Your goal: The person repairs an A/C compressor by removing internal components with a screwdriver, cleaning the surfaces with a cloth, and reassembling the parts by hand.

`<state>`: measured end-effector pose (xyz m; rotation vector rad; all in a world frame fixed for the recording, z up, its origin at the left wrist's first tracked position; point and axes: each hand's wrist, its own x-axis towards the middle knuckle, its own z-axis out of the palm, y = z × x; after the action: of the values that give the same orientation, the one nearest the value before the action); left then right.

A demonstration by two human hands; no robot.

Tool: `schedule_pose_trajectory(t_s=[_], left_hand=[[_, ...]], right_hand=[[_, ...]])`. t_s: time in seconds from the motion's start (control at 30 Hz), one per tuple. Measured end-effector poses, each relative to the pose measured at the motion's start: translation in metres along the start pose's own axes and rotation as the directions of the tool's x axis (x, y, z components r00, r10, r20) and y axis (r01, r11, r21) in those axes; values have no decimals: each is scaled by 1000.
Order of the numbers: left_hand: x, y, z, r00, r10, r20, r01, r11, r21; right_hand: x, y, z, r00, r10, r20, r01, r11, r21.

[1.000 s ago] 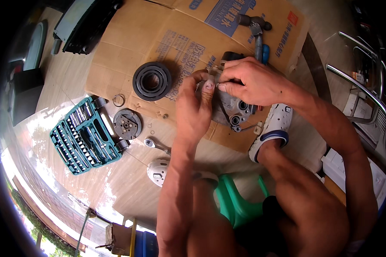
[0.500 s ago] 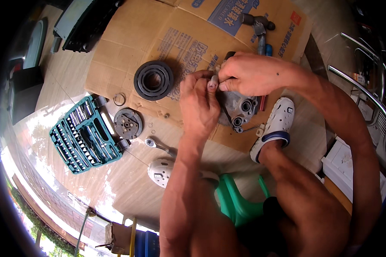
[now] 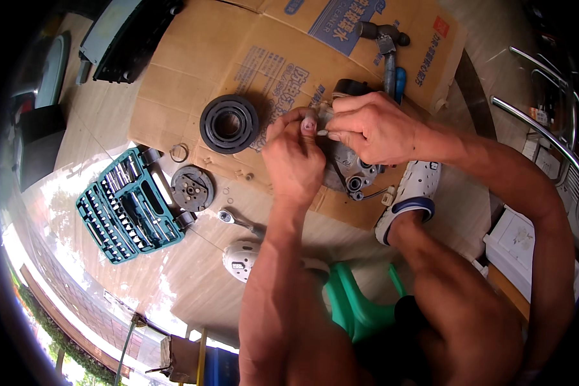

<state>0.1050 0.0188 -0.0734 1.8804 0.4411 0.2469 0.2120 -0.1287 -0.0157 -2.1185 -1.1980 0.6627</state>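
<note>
A grey cast-metal compressor body (image 3: 342, 168) with two round ports lies on the cardboard, its upper part mostly covered by my hands. My left hand (image 3: 293, 157) is curled against its left side, thumb up and fingers bent around it. My right hand (image 3: 381, 132) is closed in a pinch just right of the left thumb, over the body; what sits between the fingertips is too small to make out. A black round part (image 3: 350, 87) shows behind the right hand. Left of my hands a black grooved pulley (image 3: 229, 124) lies flat.
On the floor lie a clutch plate (image 3: 192, 188), a metal ring (image 3: 179, 152), a ratchet (image 3: 227, 217) and an open green socket set (image 3: 130, 204). A hammer (image 3: 387, 48) rests on the cardboard (image 3: 180, 71). My white clogs (image 3: 417, 193) flank the work; a green stool (image 3: 360, 302) is below.
My right hand has shifted right and slightly down, covering more of the ports and uncovering the black round part behind. My left hand has moved slightly left. Both stay at the compressor body.
</note>
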Motion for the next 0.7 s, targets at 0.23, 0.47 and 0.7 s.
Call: schedule_pose_trajectory(t_s=[0.23,0.47,0.7], left_hand=[[-2,-9,1,991,129,-25,-127,988,88],[-6,-15,3,977,201,-64,-191,972,138],[-4,-12,1,987,150,-51,-144,983,116]], right_hand=[[-2,-1,2,1000,-4,-15,4,1000,-30],[17,4,-13,943,223,246,-257,960,113],[13,-8,-16,979,157,133,-171,980,101]])
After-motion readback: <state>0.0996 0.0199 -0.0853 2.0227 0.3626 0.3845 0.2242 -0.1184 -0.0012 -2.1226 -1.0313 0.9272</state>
